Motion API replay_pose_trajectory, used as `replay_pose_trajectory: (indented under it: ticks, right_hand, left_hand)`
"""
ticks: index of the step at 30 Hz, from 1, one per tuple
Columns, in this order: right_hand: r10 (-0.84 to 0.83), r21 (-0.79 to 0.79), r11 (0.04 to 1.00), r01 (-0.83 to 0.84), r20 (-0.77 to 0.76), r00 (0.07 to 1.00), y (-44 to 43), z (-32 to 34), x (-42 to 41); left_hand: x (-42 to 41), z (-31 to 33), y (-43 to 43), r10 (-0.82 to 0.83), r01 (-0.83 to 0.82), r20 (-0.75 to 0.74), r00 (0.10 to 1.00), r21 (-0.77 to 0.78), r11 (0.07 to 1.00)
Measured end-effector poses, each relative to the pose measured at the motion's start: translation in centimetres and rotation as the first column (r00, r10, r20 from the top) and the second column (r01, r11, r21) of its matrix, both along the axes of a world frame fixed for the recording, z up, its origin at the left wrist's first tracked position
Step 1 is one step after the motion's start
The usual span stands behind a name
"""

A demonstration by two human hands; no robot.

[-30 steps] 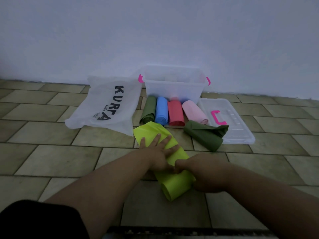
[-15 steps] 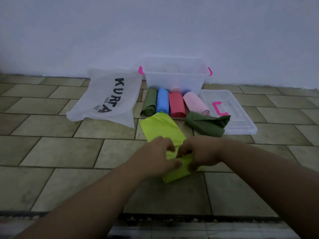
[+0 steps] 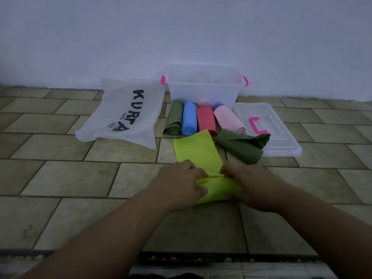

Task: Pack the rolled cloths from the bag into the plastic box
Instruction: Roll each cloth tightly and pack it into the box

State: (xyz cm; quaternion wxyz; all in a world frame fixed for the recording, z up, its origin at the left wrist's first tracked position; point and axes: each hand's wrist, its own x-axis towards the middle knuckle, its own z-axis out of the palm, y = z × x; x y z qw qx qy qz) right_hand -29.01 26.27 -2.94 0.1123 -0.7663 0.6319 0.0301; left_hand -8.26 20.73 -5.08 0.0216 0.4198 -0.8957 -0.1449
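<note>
A lime-green cloth (image 3: 196, 150) lies on the tiled floor, its far part flat and its near end partly rolled. My left hand (image 3: 181, 182) and my right hand (image 3: 246, 183) both grip that rolled near end. Behind it, rolled cloths lie side by side: olive green (image 3: 174, 118), blue (image 3: 189, 118), red (image 3: 205, 120) and pink (image 3: 228, 121). A loose dark green cloth (image 3: 242, 144) lies to the right. The clear plastic box (image 3: 203, 91) with pink handles stands open by the wall. The white bag (image 3: 122, 113) lies flat at the left.
The box's clear lid (image 3: 281, 137) with a pink handle lies on the floor at the right, under one end of the dark green cloth. A pale wall rises right behind the box. A dark grate strip (image 3: 181, 258) crosses the floor near me.
My hands have come together on the lime cloth's near end and moved it further from me. The left hand, flat on the cloth a second ago, now curls round the roll.
</note>
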Motion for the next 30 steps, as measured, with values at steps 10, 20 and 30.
replay_pose_trajectory:
  ticks: [10, 20, 30]
  right_hand:
    - [-0.034, -0.012, 0.999, 0.034, 0.041, 0.999, -0.3, -0.6, -0.4]
    - [-0.054, -0.117, 0.991, 0.067, 0.113, 0.992, -0.9, -1.6, -0.3]
    - [-0.064, -0.182, 0.980, 0.078, 0.084, 0.994, -0.8, -2.1, 0.1]
  left_hand:
    - [-0.5, -1.1, -1.0, 0.027, -0.021, -0.049, 0.998, 0.106, 0.994]
    - [-0.6, -1.6, -1.6, -0.033, 0.030, -0.174, 0.984, -0.020, 0.999]
    - [-0.7, -1.5, -1.7, -0.008, 0.008, -0.183, 0.983, 0.000, 1.000]
